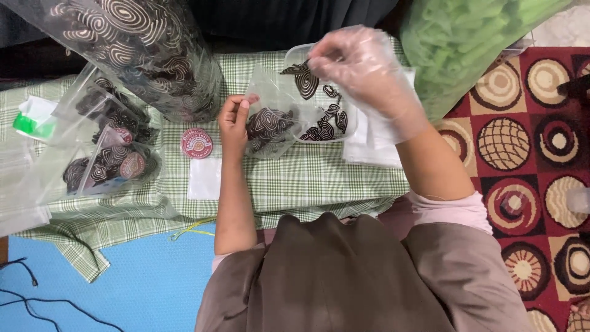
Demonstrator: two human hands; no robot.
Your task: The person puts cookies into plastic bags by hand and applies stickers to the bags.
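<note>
Right hand, gloved, pinches one spiral-patterned chip above the clear tub of chips, while bare left hand grips the small clear pouch by its rim, mouth held open on the checked cloth, sealed pouches aside left.

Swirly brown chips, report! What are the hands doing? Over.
Bare left hand pinching small clear plastic bag open. Gloved right hand holding one spiral brown chip above it. Round red sticker lies beside.
</note>
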